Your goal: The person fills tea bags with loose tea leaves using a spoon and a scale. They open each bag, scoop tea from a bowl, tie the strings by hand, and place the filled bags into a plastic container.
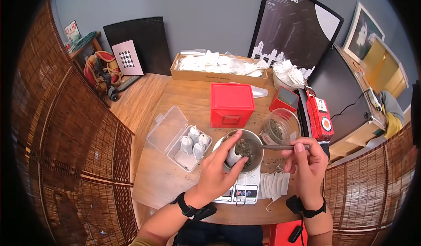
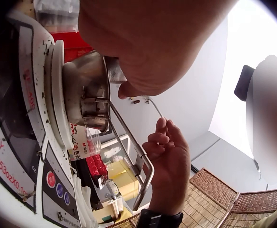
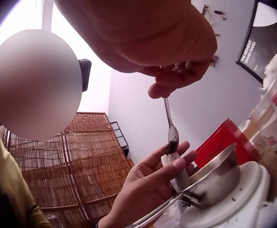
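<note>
My left hand (image 1: 215,171) grips a small white tea bag (image 3: 179,179), its mouth held up between thumb and fingers. Dark loose tea leaves (image 1: 242,147) show beside the bag in the head view. My right hand (image 1: 310,163) pinches the handle of a metal spoon (image 1: 278,147). In the right wrist view, the spoon's bowl holds some leaves and sits right at the bag's mouth. Below is a metal cup (image 2: 88,78) with a wire handle, standing on a white kitchen scale (image 1: 245,196).
Left of the scale, an open clear plastic box (image 1: 179,160) holds several filled bags. Flat bags (image 1: 275,184) lie to the right. Behind stand a red tin (image 1: 232,103), a clear tub (image 1: 283,125) with leaves, a red packet (image 1: 320,116) and a cardboard box (image 1: 219,75).
</note>
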`<state>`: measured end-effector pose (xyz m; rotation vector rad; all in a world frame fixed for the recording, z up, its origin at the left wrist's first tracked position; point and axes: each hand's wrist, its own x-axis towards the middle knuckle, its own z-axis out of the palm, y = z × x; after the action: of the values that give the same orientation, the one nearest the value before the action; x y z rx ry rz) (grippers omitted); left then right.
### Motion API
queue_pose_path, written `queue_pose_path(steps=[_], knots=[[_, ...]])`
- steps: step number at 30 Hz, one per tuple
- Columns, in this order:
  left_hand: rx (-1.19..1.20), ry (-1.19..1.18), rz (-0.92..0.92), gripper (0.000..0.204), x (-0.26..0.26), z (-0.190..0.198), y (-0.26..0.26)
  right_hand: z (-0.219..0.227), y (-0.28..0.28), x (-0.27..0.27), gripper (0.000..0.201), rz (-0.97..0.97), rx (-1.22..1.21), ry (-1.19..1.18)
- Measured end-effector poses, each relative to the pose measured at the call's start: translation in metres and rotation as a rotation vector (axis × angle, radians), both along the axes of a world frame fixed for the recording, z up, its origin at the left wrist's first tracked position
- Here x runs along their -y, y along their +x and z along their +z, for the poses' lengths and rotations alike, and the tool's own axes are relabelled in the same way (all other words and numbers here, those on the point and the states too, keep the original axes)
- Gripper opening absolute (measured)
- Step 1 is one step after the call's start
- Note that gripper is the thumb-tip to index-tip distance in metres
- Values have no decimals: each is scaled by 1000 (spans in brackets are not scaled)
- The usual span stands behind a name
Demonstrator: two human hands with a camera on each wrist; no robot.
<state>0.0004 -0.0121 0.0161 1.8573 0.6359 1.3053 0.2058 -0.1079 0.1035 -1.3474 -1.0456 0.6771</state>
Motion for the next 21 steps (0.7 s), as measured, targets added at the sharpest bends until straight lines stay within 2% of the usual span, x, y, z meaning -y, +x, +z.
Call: queue_pose_path(steps=[15,21], knots=[[10,-46,-20,67,0,0,0,0,-11,18,15,12,188,127],[3,-56,-35,70,-1,0,-1,-12,-6,25,17,112,416,257]])
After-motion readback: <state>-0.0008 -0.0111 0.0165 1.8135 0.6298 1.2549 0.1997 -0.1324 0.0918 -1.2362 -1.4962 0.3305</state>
